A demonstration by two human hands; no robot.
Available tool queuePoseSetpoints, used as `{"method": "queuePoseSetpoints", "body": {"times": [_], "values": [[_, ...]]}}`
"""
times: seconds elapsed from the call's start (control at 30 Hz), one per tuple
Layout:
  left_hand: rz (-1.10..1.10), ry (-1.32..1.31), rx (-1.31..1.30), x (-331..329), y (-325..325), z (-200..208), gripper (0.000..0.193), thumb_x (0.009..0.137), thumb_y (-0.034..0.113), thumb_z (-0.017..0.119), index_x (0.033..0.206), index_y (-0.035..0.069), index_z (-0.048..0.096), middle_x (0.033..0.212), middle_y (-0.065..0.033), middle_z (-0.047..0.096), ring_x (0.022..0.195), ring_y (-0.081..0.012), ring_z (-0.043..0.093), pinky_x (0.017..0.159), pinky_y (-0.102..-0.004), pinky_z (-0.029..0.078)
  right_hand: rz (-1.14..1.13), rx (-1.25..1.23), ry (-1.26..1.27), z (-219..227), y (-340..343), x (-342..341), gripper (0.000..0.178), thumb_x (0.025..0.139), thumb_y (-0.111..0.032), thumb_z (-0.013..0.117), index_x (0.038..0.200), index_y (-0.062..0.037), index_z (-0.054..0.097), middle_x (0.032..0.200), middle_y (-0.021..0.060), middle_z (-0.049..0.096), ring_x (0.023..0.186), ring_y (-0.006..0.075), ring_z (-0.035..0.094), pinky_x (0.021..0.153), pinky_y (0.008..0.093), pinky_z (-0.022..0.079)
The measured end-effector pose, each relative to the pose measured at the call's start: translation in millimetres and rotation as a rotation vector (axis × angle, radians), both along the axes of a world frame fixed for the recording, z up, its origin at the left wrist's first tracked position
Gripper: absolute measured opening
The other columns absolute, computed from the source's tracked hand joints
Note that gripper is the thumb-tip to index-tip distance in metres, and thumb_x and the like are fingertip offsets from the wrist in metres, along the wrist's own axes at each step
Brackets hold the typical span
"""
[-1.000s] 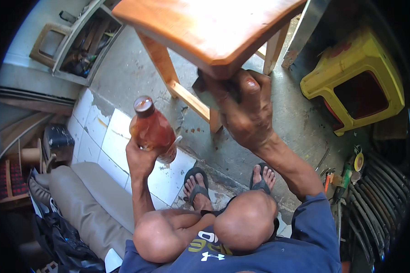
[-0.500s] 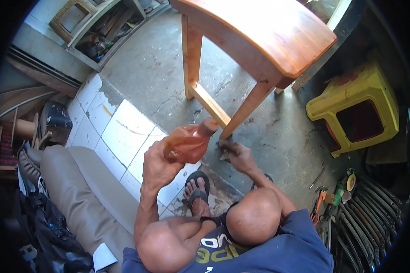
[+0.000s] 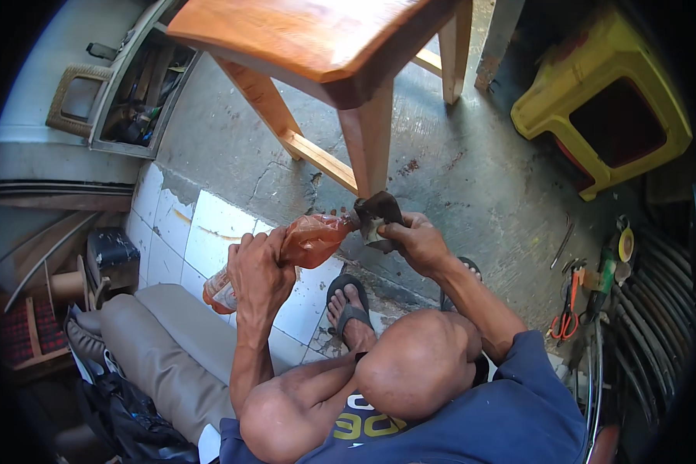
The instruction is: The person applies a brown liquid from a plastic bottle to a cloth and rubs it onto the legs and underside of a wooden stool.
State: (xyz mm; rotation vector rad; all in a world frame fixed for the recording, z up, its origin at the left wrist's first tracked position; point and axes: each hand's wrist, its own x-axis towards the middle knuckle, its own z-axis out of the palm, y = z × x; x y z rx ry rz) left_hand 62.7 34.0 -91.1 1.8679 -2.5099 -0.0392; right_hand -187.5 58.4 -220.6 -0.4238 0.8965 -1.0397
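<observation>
My left hand [image 3: 260, 267] is wrapped round a crumpled clear plastic bottle [image 3: 315, 241] of reddish-brown liquid. The bottle lies nearly level, its neck pointing right. My right hand [image 3: 419, 243] pinches a dark, stained rag [image 3: 380, 218] against the bottle's mouth, which the rag partly hides. Just beyond both hands stands a wooden table [image 3: 317, 39] with a glossy orange-brown top. Its nearest leg [image 3: 370, 143] comes down behind the rag, while a paler wooden stretcher [image 3: 325, 164] runs low between two legs.
At right stands a yellow plastic stool [image 3: 549, 116]. Red-handled scissors [image 3: 567, 309], a green power tool [image 3: 607, 271] and several dark curved rods [image 3: 649, 340] lie near my right side. Grey-brown cushions [image 3: 162, 340] are at my left. An open-fronted cabinet [image 3: 104, 147] stands at the far left.
My right hand has raised the rag to the bottle's mouth, and the bottle has tipped from slanting upward to nearly level. The view has turned, so the table appears farther left.
</observation>
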Motion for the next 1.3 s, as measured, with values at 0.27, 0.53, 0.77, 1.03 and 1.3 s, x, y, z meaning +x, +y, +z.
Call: {"method": "queuePoseSetpoints", "body": {"times": [0.27, 0.53, 0.77, 1.03, 1.3], "values": [[-0.100, -0.103, -0.005, -11.4, -4.4, 8.2, 0.028, 0.080, 0.017, 0.066, 0.107, 0.012, 0.071, 0.085, -0.0116, 0.070, 0.082, -0.0327, 0.064, 0.075, -0.0477, 0.047, 0.060, -0.072, 0.190, -19.1, 5.9, -3.1, 0.021, 0.089, -0.018, 0.067, 0.097, 0.0007, 0.073, 0.083, 0.0016, 0.068, 0.075, 0.0089, 0.059, 0.070, 0.0258, 0.046], [-0.117, -0.140, -0.010, -18.5, -9.3, 14.2, 0.020, 0.087, 0.022, 0.061, 0.102, 0.014, 0.071, 0.085, -0.0133, 0.072, 0.082, -0.0353, 0.066, 0.075, -0.0514, 0.049, 0.066, -0.070, 0.201, -8.0, 4.7, -3.7, 0.019, 0.090, -0.015, 0.065, 0.100, -0.0010, 0.072, 0.085, -0.0011, 0.068, 0.075, 0.0074, 0.057, 0.069, 0.0245, 0.044], [-0.171, -0.121, -0.078, -18.6, -8.8, 15.3, 0.019, 0.084, 0.020, 0.065, 0.100, 0.012, 0.071, 0.083, -0.0130, 0.071, 0.079, -0.0363, 0.065, 0.071, -0.0493, 0.050, 0.029, -0.080, 0.140, 1.4, 5.4, -2.2, 0.018, 0.091, -0.014, 0.065, 0.100, -0.0011, 0.072, 0.086, -0.0019, 0.067, 0.076, 0.0065, 0.056, 0.069, 0.0245, 0.044], [-0.098, -0.023, -0.061, -8.2, -6.3, -4.2, 0.030, 0.078, 0.016, 0.072, 0.107, 0.009, 0.071, 0.087, -0.0124, 0.071, 0.083, -0.0331, 0.066, 0.076, -0.0455, 0.051, 0.059, -0.109, 0.223, -11.2, 5.8, -0.4, 0.019, 0.091, -0.014, 0.065, 0.101, 0.0000, 0.072, 0.089, 0.0005, 0.069, 0.076, 0.0076, 0.060, 0.067, 0.0239, 0.047], [0.119, 0.461, 0.023, 4.1, 9.4, -46.1, 0.044, 0.072, 0.013, 0.079, 0.114, 0.007, 0.070, 0.092, -0.0118, 0.070, 0.086, -0.0299, 0.067, 0.080, -0.0418, 0.052, -0.188, 0.216, 0.204, -84.8, 14.6, 3.5, 0.013, 0.088, -0.009, 0.065, 0.097, -0.0008, 0.070, 0.085, 0.0029, 0.068, 0.074, 0.0114, 0.063, 0.069, 0.0284, 0.054]]}}
